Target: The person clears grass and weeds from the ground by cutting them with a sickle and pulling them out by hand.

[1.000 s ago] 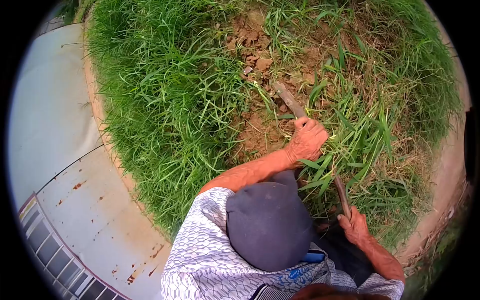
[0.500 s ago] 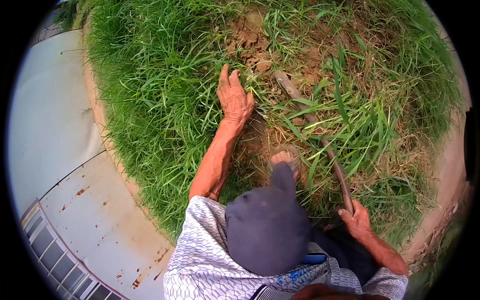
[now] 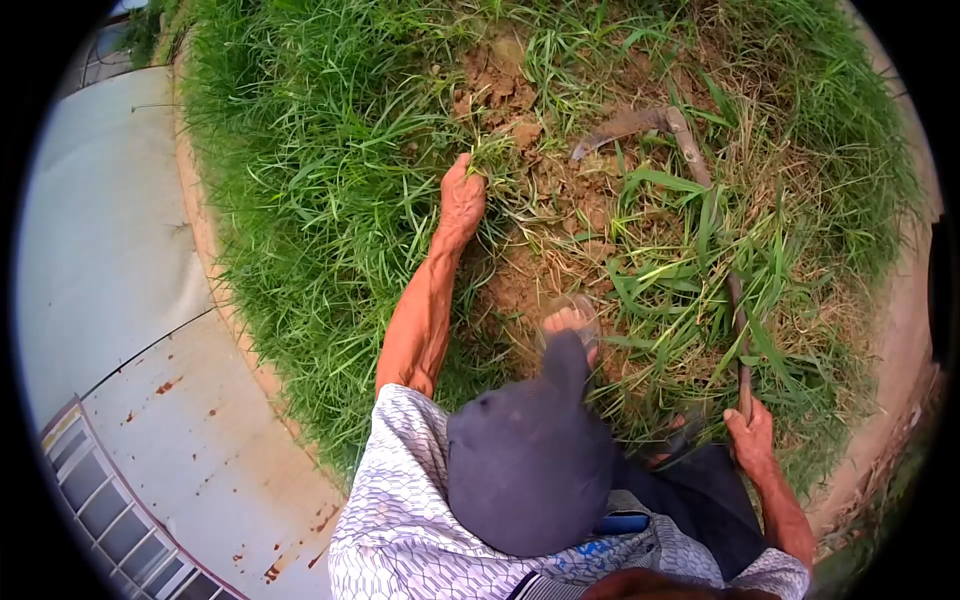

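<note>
My left hand [image 3: 463, 198] is closed on a small tuft of grass [image 3: 492, 157], at the border between thick green growth and bare soil. On the right, my right hand [image 3: 752, 436] grips the lower end of a sickle [image 3: 690, 148] with a long wooden handle. Loose grass blades cover part of that handle. The sickle's curved blade points left over the soil, its tip apart from my left hand. Some fingers of both hands are hidden from this angle.
Tall grass [image 3: 310, 200] stands to the left, beside a pale concrete strip [image 3: 110, 220]. Cut and flattened grass [image 3: 700, 270] lies on the right over brown soil [image 3: 495, 85]. My foot [image 3: 568, 318] is on the ground below the soil patch. A dirt path [image 3: 880, 380] borders the right side.
My left hand has gone from spread fingers to closed on grass. My right hand and the sickle have shifted right, and the curved blade now shows above the grass.
</note>
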Action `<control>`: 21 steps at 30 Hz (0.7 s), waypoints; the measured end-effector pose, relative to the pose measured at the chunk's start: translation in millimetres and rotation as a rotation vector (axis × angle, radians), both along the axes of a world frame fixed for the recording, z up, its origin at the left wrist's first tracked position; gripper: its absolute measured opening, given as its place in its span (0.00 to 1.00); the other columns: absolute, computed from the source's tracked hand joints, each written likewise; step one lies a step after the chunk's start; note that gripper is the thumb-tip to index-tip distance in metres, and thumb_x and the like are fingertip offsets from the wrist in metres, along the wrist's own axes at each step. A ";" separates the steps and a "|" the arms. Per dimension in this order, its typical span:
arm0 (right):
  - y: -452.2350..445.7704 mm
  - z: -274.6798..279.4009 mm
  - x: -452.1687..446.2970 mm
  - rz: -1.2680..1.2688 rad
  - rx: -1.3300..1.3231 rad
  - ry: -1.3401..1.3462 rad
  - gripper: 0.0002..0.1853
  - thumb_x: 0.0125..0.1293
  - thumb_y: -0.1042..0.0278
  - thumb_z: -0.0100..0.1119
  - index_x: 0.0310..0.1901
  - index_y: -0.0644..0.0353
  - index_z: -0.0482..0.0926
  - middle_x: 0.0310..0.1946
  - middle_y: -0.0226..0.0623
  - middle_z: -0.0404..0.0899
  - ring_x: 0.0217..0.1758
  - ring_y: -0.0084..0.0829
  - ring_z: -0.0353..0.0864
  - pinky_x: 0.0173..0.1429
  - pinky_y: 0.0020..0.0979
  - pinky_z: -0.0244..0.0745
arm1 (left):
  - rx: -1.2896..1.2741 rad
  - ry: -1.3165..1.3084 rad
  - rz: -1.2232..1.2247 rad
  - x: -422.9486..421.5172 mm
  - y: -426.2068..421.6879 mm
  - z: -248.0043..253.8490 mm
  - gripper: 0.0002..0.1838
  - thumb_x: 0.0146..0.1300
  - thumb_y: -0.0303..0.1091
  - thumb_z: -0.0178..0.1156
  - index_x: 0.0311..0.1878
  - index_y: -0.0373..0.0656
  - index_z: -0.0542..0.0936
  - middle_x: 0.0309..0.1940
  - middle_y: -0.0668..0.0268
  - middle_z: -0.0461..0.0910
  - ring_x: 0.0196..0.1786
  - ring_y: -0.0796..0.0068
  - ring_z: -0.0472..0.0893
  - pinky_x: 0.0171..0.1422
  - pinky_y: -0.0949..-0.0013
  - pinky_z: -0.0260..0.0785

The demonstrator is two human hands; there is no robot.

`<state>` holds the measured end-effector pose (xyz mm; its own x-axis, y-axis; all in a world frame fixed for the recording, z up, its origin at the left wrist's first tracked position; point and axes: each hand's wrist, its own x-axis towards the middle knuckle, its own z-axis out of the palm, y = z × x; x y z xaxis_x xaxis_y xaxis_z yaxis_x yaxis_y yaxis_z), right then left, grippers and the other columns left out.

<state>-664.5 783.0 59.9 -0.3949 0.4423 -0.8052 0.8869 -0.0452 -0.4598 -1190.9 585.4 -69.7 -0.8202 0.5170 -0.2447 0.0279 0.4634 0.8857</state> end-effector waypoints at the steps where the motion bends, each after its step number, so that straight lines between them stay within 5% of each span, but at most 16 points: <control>1: -0.6 1.7 1.1 -0.012 0.006 -0.019 0.22 0.60 0.56 0.63 0.45 0.70 0.74 0.25 0.38 0.73 0.27 0.30 0.70 0.33 0.36 0.69 | -0.109 -0.019 -0.086 9.8 7.0 17.1 0.12 0.67 0.32 0.50 0.46 0.35 0.76 0.31 0.63 0.75 0.36 0.73 0.70 0.43 0.68 0.66; 4: 4.6 10.4 -6.8 0.053 0.033 -0.021 0.23 0.61 0.55 0.63 0.46 0.70 0.74 0.28 0.40 0.74 0.29 0.31 0.71 0.34 0.36 0.70 | -0.177 -0.117 -0.475 32.2 17.7 33.7 0.13 0.67 0.35 0.51 0.49 0.37 0.74 0.29 0.60 0.73 0.33 0.69 0.70 0.41 0.66 0.67; 5: 3.4 11.8 -12.9 0.095 0.071 0.003 0.23 0.62 0.55 0.63 0.46 0.70 0.74 0.31 0.41 0.75 0.30 0.32 0.72 0.35 0.36 0.70 | -0.224 -0.247 -0.626 36.5 18.3 28.1 0.17 0.73 0.42 0.50 0.53 0.38 0.75 0.41 0.63 0.79 0.43 0.72 0.73 0.51 0.65 0.68; 8: 9.3 0.4 -68.2 0.174 0.035 0.091 0.23 0.65 0.56 0.61 0.49 0.71 0.73 0.35 0.45 0.74 0.35 0.33 0.74 0.36 0.38 0.71 | -0.059 -0.200 -0.858 70.3 34.8 54.9 0.18 0.70 0.43 0.53 0.51 0.37 0.73 0.42 0.50 0.79 0.45 0.53 0.77 0.52 0.54 0.68; 10: 8.7 -5.7 -125.8 0.207 0.155 0.231 0.21 0.67 0.58 0.58 0.50 0.70 0.72 0.35 0.45 0.72 0.34 0.33 0.73 0.35 0.38 0.70 | -0.230 -0.138 -0.870 66.0 37.9 63.4 0.15 0.66 0.39 0.55 0.47 0.37 0.71 0.36 0.48 0.76 0.40 0.46 0.76 0.48 0.53 0.69; 13: -2.2 -42.4 -167.2 0.046 0.075 0.401 0.18 0.69 0.61 0.56 0.52 0.67 0.71 0.32 0.39 0.69 0.29 0.30 0.69 0.30 0.36 0.66 | -0.525 0.408 -0.581 33.7 28.5 62.1 0.12 0.61 0.36 0.56 0.42 0.38 0.72 0.32 0.47 0.77 0.38 0.44 0.78 0.42 0.50 0.71; 14: -8.1 -62.9 -165.7 0.390 0.266 0.441 0.18 0.69 0.62 0.55 0.52 0.68 0.71 0.33 0.40 0.69 0.30 0.32 0.69 0.32 0.36 0.67 | -0.553 0.527 -0.541 21.4 19.6 61.1 0.12 0.60 0.37 0.57 0.39 0.38 0.71 0.32 0.48 0.77 0.39 0.44 0.79 0.42 0.49 0.70; 16: -27.2 -82.7 -152.9 0.520 0.144 0.349 0.16 0.69 0.63 0.54 0.50 0.68 0.71 0.33 0.43 0.71 0.30 0.36 0.70 0.35 0.38 0.69 | -0.619 0.547 -0.483 4.3 6.1 56.7 0.13 0.59 0.37 0.59 0.37 0.38 0.71 0.33 0.50 0.77 0.39 0.46 0.79 0.42 0.52 0.71; 18: -37.1 -58.4 -130.8 0.311 0.019 0.176 0.20 0.62 0.63 0.61 0.47 0.70 0.70 0.32 0.48 0.75 0.31 0.44 0.77 0.39 0.39 0.74 | -0.595 0.550 -0.461 -4.0 -10.2 52.3 0.13 0.57 0.35 0.61 0.37 0.38 0.70 0.32 0.50 0.76 0.39 0.45 0.78 0.42 0.52 0.71; 21: -17.9 3.3 -110.5 0.282 -0.072 0.049 0.22 0.63 0.59 0.60 0.51 0.69 0.71 0.32 0.49 0.77 0.35 0.40 0.79 0.41 0.40 0.75 | -0.716 0.521 -0.377 -5.1 -14.6 50.8 0.12 0.55 0.32 0.61 0.36 0.37 0.70 0.32 0.49 0.75 0.38 0.43 0.77 0.41 0.50 0.69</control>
